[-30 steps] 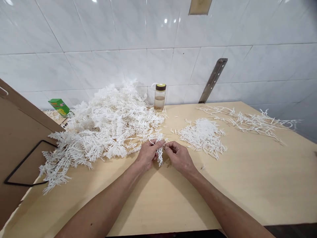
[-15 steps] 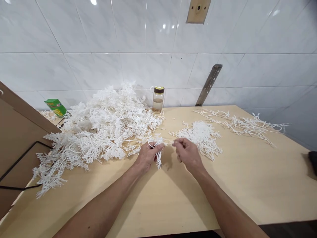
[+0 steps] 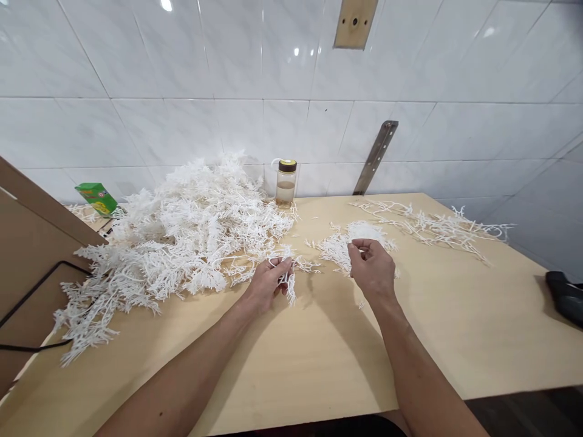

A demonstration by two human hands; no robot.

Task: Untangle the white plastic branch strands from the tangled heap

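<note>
My left hand [image 3: 267, 282] pinches a white branching sprig [image 3: 291, 294] that looks like artificial foliage, its forked tips sticking out past the fingers to the right and below. At its left lies a big heap of similar white sprigs [image 3: 182, 224]. My right hand [image 3: 372, 267] is over the near side of a smaller pile of short white snippets [image 3: 334, 250], thumb and fingers drawn together. Whatever those fingers hold, if anything, is hidden. A tiny white bit [image 3: 361, 305] shows just below my right hand.
Bare white stems [image 3: 446, 229] lie at the back right. A lidded bottle [image 3: 286, 185] stands by the tiled wall, near a leaning metal strip [image 3: 376, 158]. A green box [image 3: 96, 198] and brown cardboard [image 3: 36, 273] are on the left. A black object [image 3: 565, 297] sits at the right edge.
My right hand has moved right, away from the sprig, to the snippet pile. My left hand keeps its hold on the sprig. The view has shifted slightly.
</note>
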